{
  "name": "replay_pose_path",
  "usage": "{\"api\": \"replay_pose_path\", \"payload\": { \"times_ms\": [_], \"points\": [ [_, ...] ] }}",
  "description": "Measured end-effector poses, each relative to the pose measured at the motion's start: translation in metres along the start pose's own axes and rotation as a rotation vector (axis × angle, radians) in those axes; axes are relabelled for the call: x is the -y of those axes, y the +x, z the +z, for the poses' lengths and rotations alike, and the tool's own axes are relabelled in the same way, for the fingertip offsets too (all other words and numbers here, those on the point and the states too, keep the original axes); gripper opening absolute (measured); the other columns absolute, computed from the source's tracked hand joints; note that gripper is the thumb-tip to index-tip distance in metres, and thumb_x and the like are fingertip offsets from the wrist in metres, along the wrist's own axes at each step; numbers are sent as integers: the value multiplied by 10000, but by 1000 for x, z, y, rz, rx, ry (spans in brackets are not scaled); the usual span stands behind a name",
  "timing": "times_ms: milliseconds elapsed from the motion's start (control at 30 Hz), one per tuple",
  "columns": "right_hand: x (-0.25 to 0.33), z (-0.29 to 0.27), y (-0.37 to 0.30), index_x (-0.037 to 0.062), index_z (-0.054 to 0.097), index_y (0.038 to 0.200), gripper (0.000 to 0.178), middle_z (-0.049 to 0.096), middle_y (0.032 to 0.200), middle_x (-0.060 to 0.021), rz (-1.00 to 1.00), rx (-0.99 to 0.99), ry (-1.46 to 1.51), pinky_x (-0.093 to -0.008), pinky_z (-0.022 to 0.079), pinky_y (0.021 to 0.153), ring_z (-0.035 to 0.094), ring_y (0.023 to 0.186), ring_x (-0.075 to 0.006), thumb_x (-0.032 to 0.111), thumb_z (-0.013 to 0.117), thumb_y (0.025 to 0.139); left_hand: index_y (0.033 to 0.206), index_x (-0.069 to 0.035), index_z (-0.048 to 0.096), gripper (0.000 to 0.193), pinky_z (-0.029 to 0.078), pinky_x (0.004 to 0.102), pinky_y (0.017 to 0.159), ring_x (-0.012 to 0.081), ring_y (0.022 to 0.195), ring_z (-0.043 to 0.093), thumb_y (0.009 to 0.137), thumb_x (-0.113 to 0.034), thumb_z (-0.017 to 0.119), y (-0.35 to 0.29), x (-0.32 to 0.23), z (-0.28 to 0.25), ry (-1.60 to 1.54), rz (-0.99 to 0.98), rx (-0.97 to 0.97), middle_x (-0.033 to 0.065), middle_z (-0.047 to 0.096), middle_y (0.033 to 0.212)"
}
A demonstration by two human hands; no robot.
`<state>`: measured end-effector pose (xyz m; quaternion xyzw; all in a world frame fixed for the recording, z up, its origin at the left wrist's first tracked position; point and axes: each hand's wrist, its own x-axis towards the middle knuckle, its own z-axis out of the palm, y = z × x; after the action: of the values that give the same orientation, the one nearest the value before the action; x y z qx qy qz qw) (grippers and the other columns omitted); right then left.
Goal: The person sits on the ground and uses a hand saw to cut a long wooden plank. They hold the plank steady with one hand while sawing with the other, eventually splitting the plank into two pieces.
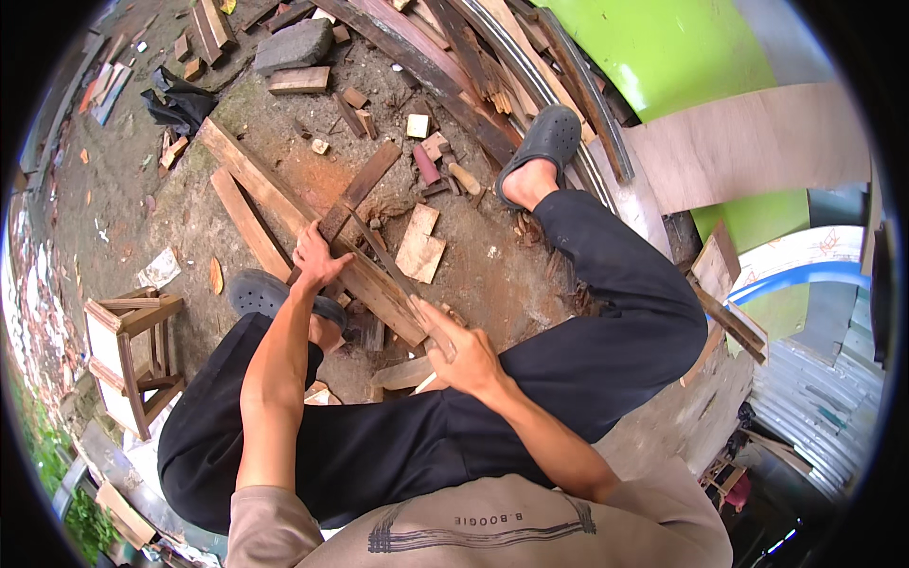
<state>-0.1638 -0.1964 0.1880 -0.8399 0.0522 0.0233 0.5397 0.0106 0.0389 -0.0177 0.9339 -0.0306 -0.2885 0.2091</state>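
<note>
My left hand [317, 257] is pressed down with its fingers bent over a dark wooden strip [371, 180], holding it across a long pale wooden beam [256, 180]. My right hand [466, 355] is closed around the handle of what looks like a handsaw. The saw's narrow dark blade [386, 257] runs from that hand up to the strip, close to my left fingers. Below the left hand, my sandalled foot [275, 293] is beside the beam. A shorter plank [248, 222] lies along the beam's left side.
A notched plywood piece [420, 244] and small offcuts [418, 126] are scattered on the dirt ground. A grey stone block [294, 45] sits at the far side. Long timbers [402, 57] are piled beyond my other sandal [549, 142]. A small wooden frame [133, 350] stands at left.
</note>
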Motion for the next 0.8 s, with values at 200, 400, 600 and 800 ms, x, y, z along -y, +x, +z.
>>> {"api": "replay_pose_path", "payload": {
  "times_ms": [200,400,600,800],
  "points": [
    [-8,48,95,112,450,1508,717,636,649,-261,199,89,-71,-458,535,582,631,517,-352,132,599,807,1534,-78,210,1164,139,588,1163,410,1479,191,667,-500,861,9,4,7,-27,54,-22,226,279,1534],
    [4,-8,8,165,413,1533,745,680,788,-284,359,227,-1,-468,573,702,705,702,-415,146,622,817,1550,-86,192,1181,134,598,1164,410,1491,171,674,-539,843,1,2,-3,-23,28,18,232,252,1555],
    [34,-53,-51,148,529,1455,654,650,734,-294,511,159,-158,-485,555,688,670,687,-463,168,660,814,1556,-68,195,1213,142,611,1165,405,1484,201,678,-646,800,0,-8,-8,-12,-11,25,231,261,1559],
    [42,-100,-30,136,542,1443,644,621,667,-269,491,43,-114,-463,531,615,653,608,-430,160,660,811,1541,-41,269,1177,228,584,1163,391,1442,330,713,-741,726,-2,-44,-27,-68,-81,-75,245,335,1540]
  ]
}}
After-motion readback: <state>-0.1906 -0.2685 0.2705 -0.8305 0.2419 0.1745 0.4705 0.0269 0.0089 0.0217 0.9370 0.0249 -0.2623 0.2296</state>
